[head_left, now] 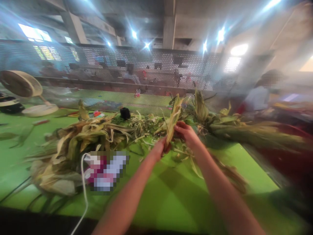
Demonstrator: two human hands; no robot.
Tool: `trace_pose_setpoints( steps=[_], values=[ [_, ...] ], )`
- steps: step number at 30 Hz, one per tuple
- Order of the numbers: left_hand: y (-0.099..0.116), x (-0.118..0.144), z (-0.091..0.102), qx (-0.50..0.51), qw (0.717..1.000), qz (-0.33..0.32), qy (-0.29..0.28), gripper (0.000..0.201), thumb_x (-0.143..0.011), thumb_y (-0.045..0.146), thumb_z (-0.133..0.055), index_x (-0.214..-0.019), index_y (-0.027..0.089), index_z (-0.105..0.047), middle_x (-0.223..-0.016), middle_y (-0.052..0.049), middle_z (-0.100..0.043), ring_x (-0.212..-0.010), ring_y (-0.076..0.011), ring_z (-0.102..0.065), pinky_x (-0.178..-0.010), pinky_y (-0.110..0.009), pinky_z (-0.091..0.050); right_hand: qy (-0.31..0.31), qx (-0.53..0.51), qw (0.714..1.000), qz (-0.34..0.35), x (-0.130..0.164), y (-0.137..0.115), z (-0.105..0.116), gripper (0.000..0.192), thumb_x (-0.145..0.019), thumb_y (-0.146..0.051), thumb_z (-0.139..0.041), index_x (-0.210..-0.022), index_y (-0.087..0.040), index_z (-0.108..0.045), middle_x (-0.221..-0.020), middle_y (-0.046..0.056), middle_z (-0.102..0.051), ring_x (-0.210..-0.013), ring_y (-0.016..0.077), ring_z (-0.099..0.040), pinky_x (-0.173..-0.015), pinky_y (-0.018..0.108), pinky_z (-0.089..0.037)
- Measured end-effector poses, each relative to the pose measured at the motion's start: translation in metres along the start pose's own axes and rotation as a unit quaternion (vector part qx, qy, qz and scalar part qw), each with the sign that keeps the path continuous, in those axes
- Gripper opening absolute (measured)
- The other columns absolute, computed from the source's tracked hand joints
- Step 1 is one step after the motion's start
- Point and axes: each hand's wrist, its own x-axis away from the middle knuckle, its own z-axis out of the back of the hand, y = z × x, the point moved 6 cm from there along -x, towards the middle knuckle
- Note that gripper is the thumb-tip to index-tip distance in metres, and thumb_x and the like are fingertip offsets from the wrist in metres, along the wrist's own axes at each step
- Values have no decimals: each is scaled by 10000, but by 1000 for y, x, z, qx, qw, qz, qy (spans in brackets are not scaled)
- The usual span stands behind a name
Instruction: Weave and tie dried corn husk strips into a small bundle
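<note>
Both hands close on one corn ear (174,120) above the green counter (171,195): the left hand (159,148) grips its base, the right hand (186,131) clasps the husk just above. The ear stands nearly upright, tip tilted away, amid heaped husks (80,140).

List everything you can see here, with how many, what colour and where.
corn ear: one, yellow-green husk, upright, held in both hands
husk pile: one heap, green and tan, left of the hands
unhusked corn: several, green, lying at right; count unclear
table: one, bright green, beneath everything
fan: one, beige, far left on the table
white cable: one, near the front edge at left
mesh screen: one, grey, behind the table
person: one, blurred, far right
left hand: gripping the ear low
right hand: gripping the ear's side
</note>
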Motion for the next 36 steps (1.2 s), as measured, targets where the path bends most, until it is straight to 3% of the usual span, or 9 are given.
trace_pose_setpoints(
  steps=[4,8,12,16,20,24,31,36],
  values=[
    [-6,-2,-4,58,998,29,-24,575,-785,752,-435,-824,184,-511,-506,58,-424,-345,-47,-258,-382,-221,-76,93,39,992,71,-3,-5,12,311,-572,-394,-859,-690,-198,-649,-683,-32,-615,-643,125,-559,-629,264,-464],
    [2,3,-11,87,995,-1,-57,505,-729,649,-647,-937,228,-459,-566,90,-442,-348,-34,-305,-369,-189,-118,95,27,992,80,-6,-6,15,328,-561,-359,-861,-694,-203,-605,-685,-38,-621,-658,137,-570,-638,273,-468],
    [4,6,-13,73,996,-3,-56,517,-766,673,-588,-961,202,-503,-575,70,-475,-367,-40,-351,-369,-184,-172,101,-51,991,77,-8,-4,18,404,-511,-295,-876,-628,-203,-500,-635,-71,-561,-596,99,-545,-601,240,-472],
    [1,3,-9,55,997,-7,-52,551,-782,715,-522,-884,174,-528,-550,52,-469,-372,-44,-350,-371,-192,-171,140,-77,983,89,-8,-2,23,418,-507,-269,-867,-770,-217,-547,-726,-66,-612,-656,107,-588,-621,235,-490],
    [-2,-1,-7,54,997,-21,-55,543,-792,707,-513,-907,176,-532,-574,47,-478,-370,-38,-322,-376,-198,-140,177,-32,978,108,-8,-4,28,490,-550,-285,-840,-945,-237,-555,-773,-42,-651,-722,142,-610,-639,257,-491],
    [-3,-5,-4,62,997,-30,-33,521,-712,606,-691,-977,193,-517,-594,69,-465,-418,-36,-336,-404,-185,-197,225,46,958,173,-1,-15,30,389,-578,-279,-812,-842,-226,-532,-723,-63,-584,-679,119,-541,-634,248,-455],
    [-6,-14,11,-6,997,-67,31,486,-771,605,-620,-1022,197,-539,-642,52,-498,-434,-49,-362,-415,-195,-231,229,105,948,196,5,-23,28,258,-670,-327,-741,-698,-205,-516,-650,-67,-492,-628,98,-429,-602,232,-375],
    [2,-12,16,-130,984,-117,44,377,-846,554,-527,-976,200,-550,-654,32,-543,-436,-72,-370,-439,-214,-247,226,52,948,220,3,-28,32,279,-628,-286,-771,-830,-233,-586,-703,-63,-560,-685,110,-494,-670,238,-417]
  ],
)
